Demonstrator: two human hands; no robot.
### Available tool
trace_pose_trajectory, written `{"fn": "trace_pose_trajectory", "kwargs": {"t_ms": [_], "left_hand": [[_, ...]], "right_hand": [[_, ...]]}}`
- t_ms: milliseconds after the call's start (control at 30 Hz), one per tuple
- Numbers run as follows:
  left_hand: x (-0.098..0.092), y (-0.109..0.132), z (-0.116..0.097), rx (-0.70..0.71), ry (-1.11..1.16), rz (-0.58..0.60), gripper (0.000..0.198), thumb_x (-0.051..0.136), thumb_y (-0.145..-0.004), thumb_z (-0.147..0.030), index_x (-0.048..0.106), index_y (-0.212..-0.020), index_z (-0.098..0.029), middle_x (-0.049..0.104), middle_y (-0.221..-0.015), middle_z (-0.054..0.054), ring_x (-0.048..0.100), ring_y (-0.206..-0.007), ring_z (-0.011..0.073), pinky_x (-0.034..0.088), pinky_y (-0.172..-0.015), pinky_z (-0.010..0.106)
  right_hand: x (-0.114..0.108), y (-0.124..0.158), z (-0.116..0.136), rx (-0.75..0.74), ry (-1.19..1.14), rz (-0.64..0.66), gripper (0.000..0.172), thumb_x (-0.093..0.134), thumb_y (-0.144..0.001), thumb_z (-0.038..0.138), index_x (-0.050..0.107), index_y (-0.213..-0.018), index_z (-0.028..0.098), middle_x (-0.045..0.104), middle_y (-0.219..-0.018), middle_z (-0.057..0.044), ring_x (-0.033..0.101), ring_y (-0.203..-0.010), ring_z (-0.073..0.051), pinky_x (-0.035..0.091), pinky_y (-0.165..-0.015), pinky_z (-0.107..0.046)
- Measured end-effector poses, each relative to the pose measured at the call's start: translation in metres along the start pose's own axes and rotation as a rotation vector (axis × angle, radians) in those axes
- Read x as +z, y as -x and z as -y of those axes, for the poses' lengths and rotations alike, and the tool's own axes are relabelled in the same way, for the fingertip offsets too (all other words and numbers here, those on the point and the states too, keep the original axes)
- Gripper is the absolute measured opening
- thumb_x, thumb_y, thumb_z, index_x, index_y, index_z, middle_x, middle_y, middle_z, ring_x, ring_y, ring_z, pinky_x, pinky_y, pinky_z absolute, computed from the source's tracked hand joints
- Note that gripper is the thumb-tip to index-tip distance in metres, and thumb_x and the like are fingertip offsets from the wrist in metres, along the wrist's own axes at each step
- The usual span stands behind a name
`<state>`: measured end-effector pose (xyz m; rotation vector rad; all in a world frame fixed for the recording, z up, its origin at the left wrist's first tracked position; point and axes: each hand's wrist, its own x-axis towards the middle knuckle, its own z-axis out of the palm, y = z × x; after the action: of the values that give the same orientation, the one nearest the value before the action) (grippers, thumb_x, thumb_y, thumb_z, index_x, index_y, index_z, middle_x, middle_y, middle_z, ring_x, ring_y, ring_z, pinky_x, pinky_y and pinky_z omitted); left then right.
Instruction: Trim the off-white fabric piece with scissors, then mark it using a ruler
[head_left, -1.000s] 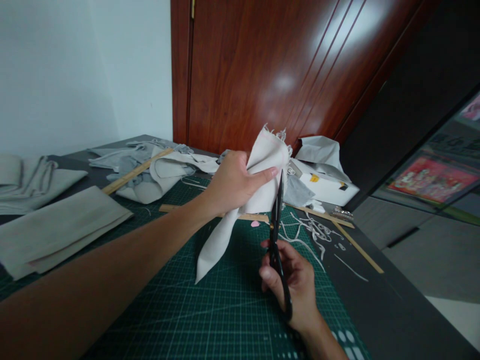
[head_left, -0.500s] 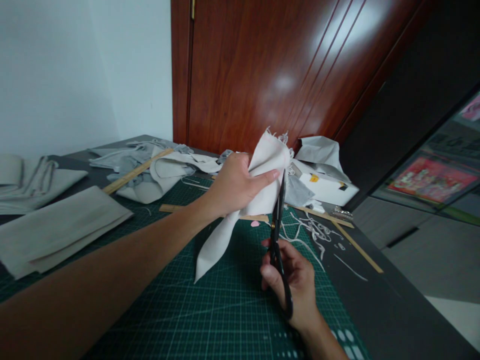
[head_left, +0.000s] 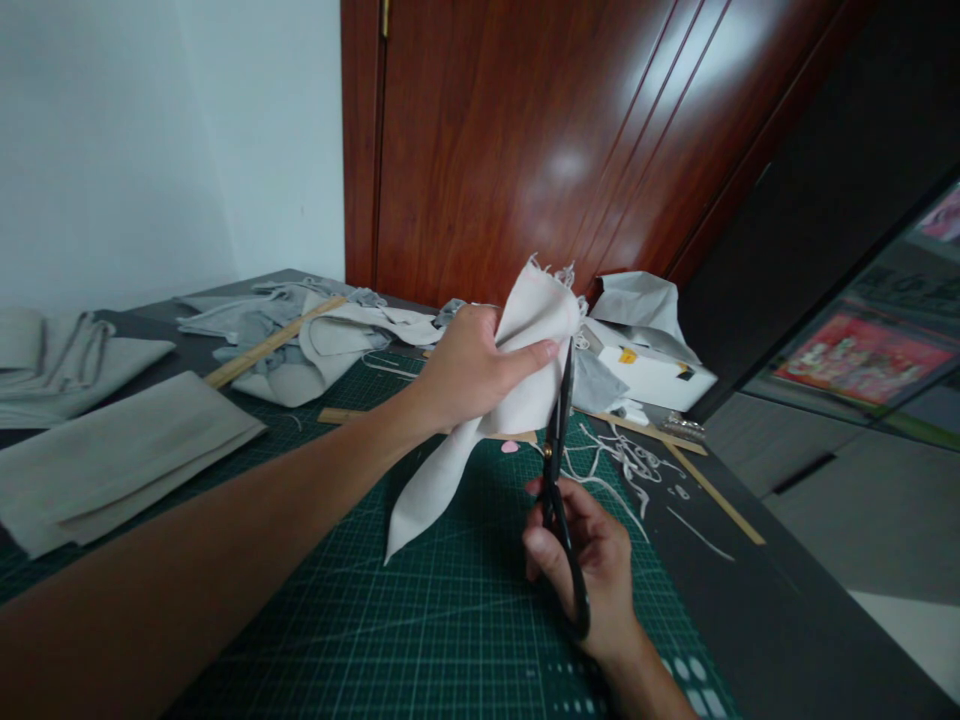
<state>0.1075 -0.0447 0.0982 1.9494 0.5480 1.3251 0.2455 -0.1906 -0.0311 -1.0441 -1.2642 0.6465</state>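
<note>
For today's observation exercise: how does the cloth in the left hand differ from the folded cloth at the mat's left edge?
The held cloth is whitish, bunched and lifted by the left hand; the folded cloth is greyer, flat and lies untouched. Both are plain fabric.

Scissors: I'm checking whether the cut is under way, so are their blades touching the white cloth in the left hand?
Touching. The head view shows the scissors lying against the white cloth at its right edge, no gap.

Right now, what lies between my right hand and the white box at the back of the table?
In the head view, loose white fabric trimmings and a thin wooden strip lie between the right hand and the white box.
</note>
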Motion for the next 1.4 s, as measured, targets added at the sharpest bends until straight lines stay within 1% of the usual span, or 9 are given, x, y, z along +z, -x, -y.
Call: {"fn": "trace_pose_trajectory", "kwargs": {"t_ms": [100, 300, 533, 900, 1400], "left_hand": [[-0.0015, -0.0018, 0.0001, 0.0, 0.009, 0.009, 0.023, 0.078, -0.082, -0.038, 0.076, -0.083, -0.015, 0.071, -0.08, 0.005, 0.061, -0.07, 0.0185, 0.045, -0.056, 0.026], [-0.0036, -0.0036, 0.0005, -0.045, -0.017, -0.003, 0.026, 0.078, -0.08, -0.041, 0.073, -0.078, -0.015, 0.069, -0.074, 0.006, 0.061, -0.066, 0.0193, 0.043, -0.052, 0.027], [-0.0038, -0.0038, 0.0011, -0.039, -0.044, -0.006, 0.026, 0.079, -0.079, -0.04, 0.075, -0.079, -0.015, 0.07, -0.078, 0.007, 0.063, -0.071, 0.021, 0.046, -0.056, 0.028], [-0.0041, -0.0024, -0.0005, -0.026, -0.03, 0.005, 0.025, 0.079, -0.082, -0.039, 0.075, -0.08, -0.014, 0.071, -0.079, 0.007, 0.061, -0.07, 0.0186, 0.043, -0.055, 0.026], [-0.0037, -0.0031, -0.0012, -0.001, -0.043, -0.009, 0.022, 0.08, -0.084, -0.035, 0.077, -0.08, -0.014, 0.074, -0.08, 0.006, 0.063, -0.07, 0.0177, 0.043, -0.057, 0.025]], "right_hand": [[-0.0004, 0.0003, 0.0004, 0.002, 0.0, 0.006, 0.034, 0.09, -0.087, 0.042, 0.074, -0.109, 0.022, 0.061, -0.067, 0.005, 0.053, -0.048, -0.01, 0.043, -0.046, -0.02], [-0.0002, 0.0, 0.0007, 0.006, 0.008, 0.022, 0.033, 0.09, -0.087, 0.042, 0.074, -0.108, 0.022, 0.06, -0.066, 0.006, 0.053, -0.048, -0.01, 0.043, -0.046, -0.02], [-0.0015, 0.0004, -0.0004, 0.009, 0.021, 0.019, 0.033, 0.089, -0.087, 0.041, 0.073, -0.109, 0.022, 0.061, -0.068, 0.005, 0.053, -0.049, -0.01, 0.043, -0.046, -0.021], [-0.001, -0.0006, 0.003, 0.007, 0.047, 0.02, 0.031, 0.088, -0.088, 0.04, 0.072, -0.108, 0.022, 0.062, -0.066, 0.005, 0.052, -0.047, -0.011, 0.041, -0.046, -0.021], [-0.0006, -0.0007, 0.0007, 0.019, 0.049, 0.017, 0.035, 0.088, -0.088, 0.044, 0.071, -0.109, 0.022, 0.06, -0.067, 0.005, 0.051, -0.048, -0.011, 0.041, -0.046, -0.023]]}}
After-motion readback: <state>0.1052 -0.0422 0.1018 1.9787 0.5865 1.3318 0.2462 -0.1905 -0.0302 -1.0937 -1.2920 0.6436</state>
